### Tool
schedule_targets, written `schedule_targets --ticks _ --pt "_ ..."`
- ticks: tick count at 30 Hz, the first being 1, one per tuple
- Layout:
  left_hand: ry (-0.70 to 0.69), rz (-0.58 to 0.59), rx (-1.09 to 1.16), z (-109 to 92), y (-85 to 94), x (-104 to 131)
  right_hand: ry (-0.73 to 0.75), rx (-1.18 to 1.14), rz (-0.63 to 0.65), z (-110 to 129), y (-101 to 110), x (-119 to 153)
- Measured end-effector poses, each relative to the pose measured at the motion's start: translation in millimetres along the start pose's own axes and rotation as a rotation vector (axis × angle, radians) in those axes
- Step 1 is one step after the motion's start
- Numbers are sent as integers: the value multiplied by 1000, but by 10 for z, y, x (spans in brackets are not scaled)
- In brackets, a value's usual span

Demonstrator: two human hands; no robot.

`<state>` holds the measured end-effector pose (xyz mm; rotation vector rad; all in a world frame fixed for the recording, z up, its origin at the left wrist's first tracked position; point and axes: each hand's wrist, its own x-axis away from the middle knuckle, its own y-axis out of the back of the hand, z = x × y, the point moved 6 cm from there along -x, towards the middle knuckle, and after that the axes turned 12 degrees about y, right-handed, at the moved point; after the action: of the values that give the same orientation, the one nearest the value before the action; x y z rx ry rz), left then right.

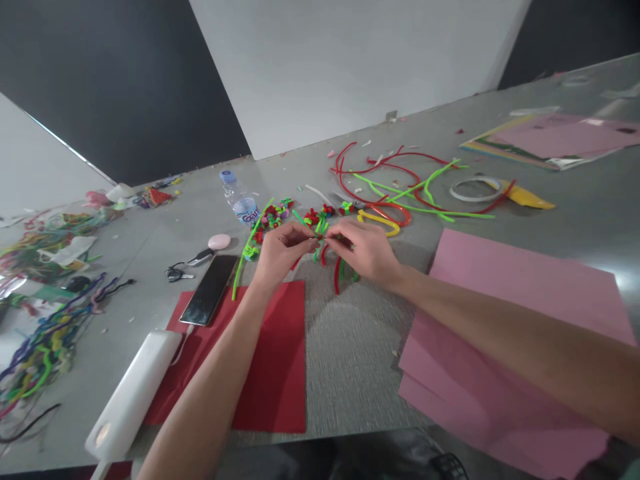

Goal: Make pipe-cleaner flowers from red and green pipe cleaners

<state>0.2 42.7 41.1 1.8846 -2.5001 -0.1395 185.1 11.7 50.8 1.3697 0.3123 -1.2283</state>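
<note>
My left hand (281,253) and my right hand (364,250) meet above the middle of the table, thumbs and forefingers pinched. Between the fingertips is a small red and green pipe cleaner piece (319,236), mostly covered by the fingers. Just behind them lies a cluster of small twisted red and green pipe cleaner pieces (313,217). Beneath my right hand, short red pipe cleaner lengths (337,277) and green ones rest on the table. A bright green pipe cleaner (239,273) lies beside my left wrist.
Long red and green pipe cleaners (415,190) curl behind my right hand, near a white tape roll (475,189). A water bottle (240,198) stands back left. Red paper (280,373), a phone (209,290) and a white power bank (134,393) lie left; pink paper sheets (525,280) right.
</note>
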Motion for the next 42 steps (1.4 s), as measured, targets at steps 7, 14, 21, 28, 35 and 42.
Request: schedule_targets --ticks 7,14,21,28,35,42 --pt "-25 -13 42 2 -16 -2 -3 22 5 -15 -16 9" --pt "-45 -18 -32 -50 -38 20 19 53 -8 -69 -30 16" --pt "-60 -11 -79 -70 -60 30 -42 -54 125 -165 -152 25" --pt "-80 19 -92 -86 -65 31 -81 -177 172 -186 -206 22" --pt "-31 48 -65 -38 -69 15 -158 -353 193 -261 -250 27" --pt "-50 74 -101 -91 -104 38 -241 -576 229 -278 -268 2"
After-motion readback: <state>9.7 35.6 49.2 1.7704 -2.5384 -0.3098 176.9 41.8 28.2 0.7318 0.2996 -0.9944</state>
